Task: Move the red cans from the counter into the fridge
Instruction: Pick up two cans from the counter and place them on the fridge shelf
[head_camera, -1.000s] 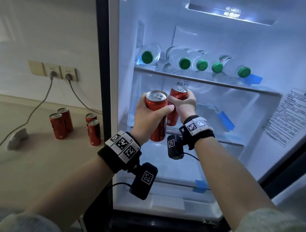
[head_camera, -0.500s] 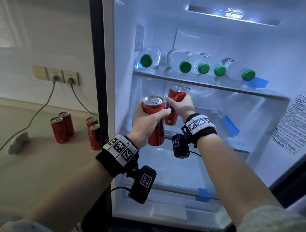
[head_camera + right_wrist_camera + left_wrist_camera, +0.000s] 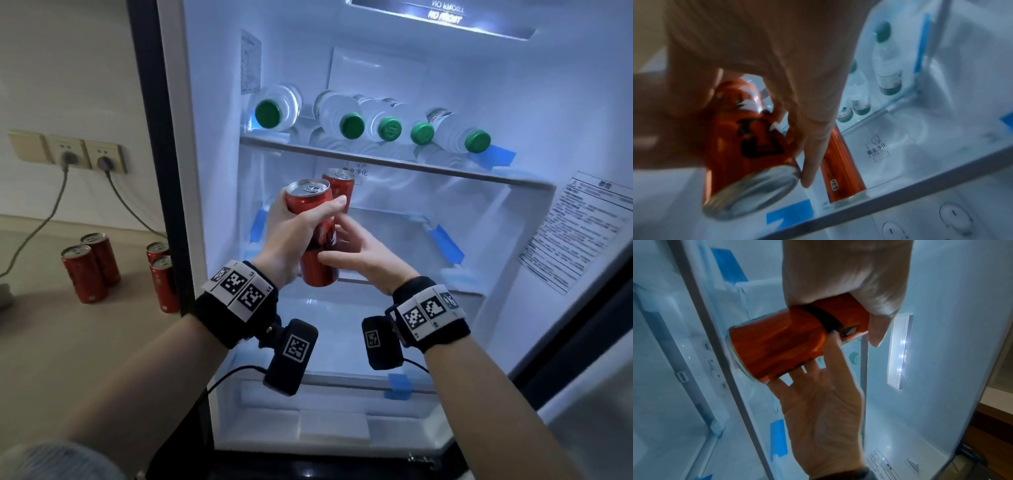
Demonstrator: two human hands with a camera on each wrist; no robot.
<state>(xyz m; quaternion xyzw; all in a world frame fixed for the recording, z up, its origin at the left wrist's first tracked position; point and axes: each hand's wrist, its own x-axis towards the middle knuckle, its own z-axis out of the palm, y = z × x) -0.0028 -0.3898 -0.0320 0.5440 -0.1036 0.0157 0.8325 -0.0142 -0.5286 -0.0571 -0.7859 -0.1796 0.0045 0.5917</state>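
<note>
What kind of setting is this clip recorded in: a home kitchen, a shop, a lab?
Most likely a home kitchen or a mock-up of one. An open fridge holds green-capped water bottles on a shelf, red cans stand on a beige counter beside it, and plugged-in wall sockets sit above the counter.

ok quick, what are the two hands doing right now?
Left hand: gripping a tall red metal drink can.
Right hand: open, fingers straight, reaching to that same can's lower side, holding nothing.

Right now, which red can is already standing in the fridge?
The red can behind the held can, upright on the middle shelf; four others remain on the counter.
</note>
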